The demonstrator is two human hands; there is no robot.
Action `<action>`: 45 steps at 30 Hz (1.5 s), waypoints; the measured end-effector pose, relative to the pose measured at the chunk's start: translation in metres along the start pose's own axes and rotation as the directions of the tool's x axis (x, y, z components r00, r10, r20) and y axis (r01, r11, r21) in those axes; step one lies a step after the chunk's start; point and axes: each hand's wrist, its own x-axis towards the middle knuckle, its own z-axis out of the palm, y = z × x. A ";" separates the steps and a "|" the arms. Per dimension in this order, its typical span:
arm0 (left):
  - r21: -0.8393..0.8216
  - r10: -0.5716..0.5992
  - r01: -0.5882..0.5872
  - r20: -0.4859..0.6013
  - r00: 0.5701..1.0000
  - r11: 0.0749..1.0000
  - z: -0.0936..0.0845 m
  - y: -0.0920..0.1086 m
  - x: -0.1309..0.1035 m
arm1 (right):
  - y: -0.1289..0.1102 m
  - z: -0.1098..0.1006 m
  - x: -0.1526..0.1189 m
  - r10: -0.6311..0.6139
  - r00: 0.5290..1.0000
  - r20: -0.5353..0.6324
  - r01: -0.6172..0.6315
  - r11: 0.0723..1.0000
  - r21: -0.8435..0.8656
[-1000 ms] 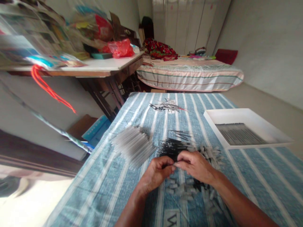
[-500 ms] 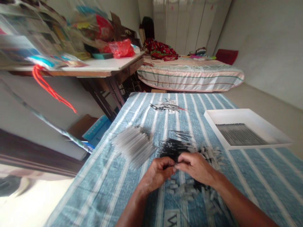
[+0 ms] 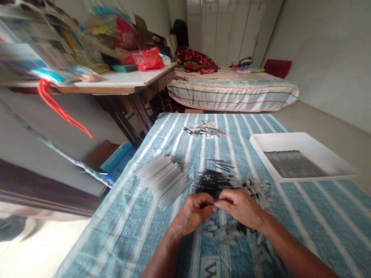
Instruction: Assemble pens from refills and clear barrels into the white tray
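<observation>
My left hand (image 3: 198,210) and my right hand (image 3: 237,204) meet fingertip to fingertip over the table, both closed in a pinch. Whatever small piece sits between the fingertips is hidden. Just beyond them lies a heap of thin black pen refills (image 3: 213,180), with a few loose ones at its far side. Left of the hands is a stack of clear whitish pen barrels (image 3: 165,177). Small translucent pen caps (image 3: 224,233) lie scattered below the hands, and more small black and clear pieces (image 3: 257,189) lie to the right.
A white box (image 3: 307,177) at the right holds a row of dark-filled pens (image 3: 295,164). A small pile of dark and clear parts (image 3: 205,130) lies at the far end of the striped tablecloth (image 3: 124,216). A cluttered desk (image 3: 139,79) stands left; a bed (image 3: 232,90) is behind.
Both hands stay together in nearly the same place, with only a slight shift of the fingers. The view has moved a little; the piles and the box look unchanged.
</observation>
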 end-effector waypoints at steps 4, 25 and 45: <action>0.010 0.023 -0.023 -0.016 1.000 1.000 0.001 0.000 0.000 | -0.003 -0.001 -0.003 0.042 0.999 0.008 -0.042 0.998 0.045; 0.264 0.253 -0.209 -0.145 0.956 0.942 -0.010 0.010 0.002 | 0.003 -0.006 0.002 0.118 0.992 -0.044 -0.107 0.975 0.194; -0.400 -0.020 -0.216 -0.510 0.860 0.891 -0.013 0.006 0.006 | -0.025 0.020 -0.007 -0.009 0.952 0.305 0.170 0.846 -0.506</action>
